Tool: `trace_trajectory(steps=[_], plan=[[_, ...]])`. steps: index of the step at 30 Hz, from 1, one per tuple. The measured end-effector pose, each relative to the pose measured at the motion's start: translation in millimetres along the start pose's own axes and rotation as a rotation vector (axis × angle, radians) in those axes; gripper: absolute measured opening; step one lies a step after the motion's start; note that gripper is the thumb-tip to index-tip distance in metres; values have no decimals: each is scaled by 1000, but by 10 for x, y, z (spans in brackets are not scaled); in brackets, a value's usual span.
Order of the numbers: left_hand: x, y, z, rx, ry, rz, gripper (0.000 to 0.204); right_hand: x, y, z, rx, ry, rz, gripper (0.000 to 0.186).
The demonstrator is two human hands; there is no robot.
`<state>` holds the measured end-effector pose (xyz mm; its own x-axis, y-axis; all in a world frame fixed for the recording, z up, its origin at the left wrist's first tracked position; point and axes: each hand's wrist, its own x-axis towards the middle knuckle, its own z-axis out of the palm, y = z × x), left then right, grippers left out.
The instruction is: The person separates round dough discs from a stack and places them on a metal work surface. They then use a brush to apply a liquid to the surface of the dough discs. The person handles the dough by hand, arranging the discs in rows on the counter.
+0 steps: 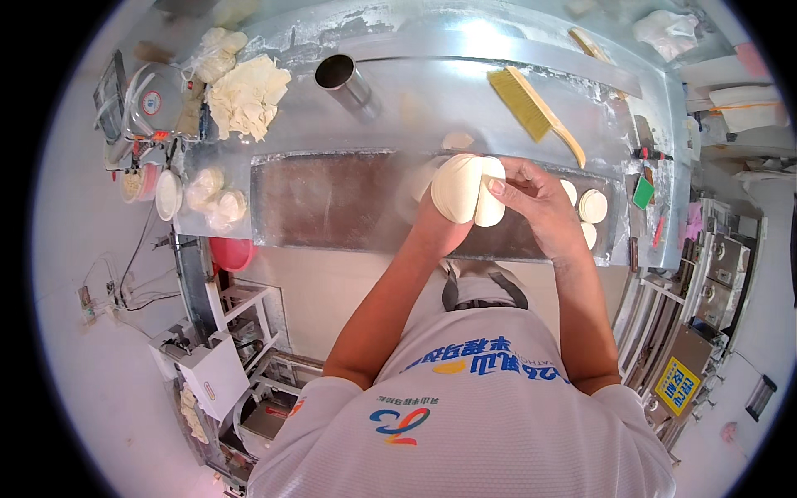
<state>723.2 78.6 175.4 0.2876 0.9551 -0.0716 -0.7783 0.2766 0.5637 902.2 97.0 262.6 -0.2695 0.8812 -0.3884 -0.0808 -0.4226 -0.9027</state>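
1. while the left hand [444, 230] reaches up from below, the larger stack of pale dough rounds [455, 189] rests directly above its wrist, broad face toward the camera; the hand supports this stack, but most of its fingers are hidden behind it, so how tightly they curl i cannot tell.
2. the right hand [538, 202] is partly closed, with its thumb pressed on the face of the smaller stack of dough rounds [490, 207], which sits just to the left of its palm; some of its fingers are out of sight.
3. between the two hands, both stacks stand side by side, touching along their inner edges.
4. under and around the hands runs a dark board [324, 203], set on the metal counter [432, 108].
5. to the right of the right hand, near it, are more pale rounds [593, 206] in a small group at the board's end.
6. farther right of that hand lies a green flat piece [642, 192], with a thin red stick [658, 231] beside it.
7. beyond the right hand, a yellow-bristled brush [535, 106] slants, handle end toward the hand.
8. beyond the left hand and to its left are a metal cup [349, 87] and, farther off, crumpled pale sheets [246, 97].
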Motion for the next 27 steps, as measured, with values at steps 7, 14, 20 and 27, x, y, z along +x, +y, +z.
trace_trajectory(steps=[7,14,20,27], plan=[[-157,-29,-134,-130,10,29,36,-78,90,254,-201,189,3,23],[-633,-189,-660,-359,-84,-217,43,-419,77,358,-263,266,-7,12],[-1093,-161,-907,-480,65,-260,37,162,791,130,-738,303,122,30],[-1216,88,-941,-394,155,-208,37,1277,2170,249,-677,67,67,32]])
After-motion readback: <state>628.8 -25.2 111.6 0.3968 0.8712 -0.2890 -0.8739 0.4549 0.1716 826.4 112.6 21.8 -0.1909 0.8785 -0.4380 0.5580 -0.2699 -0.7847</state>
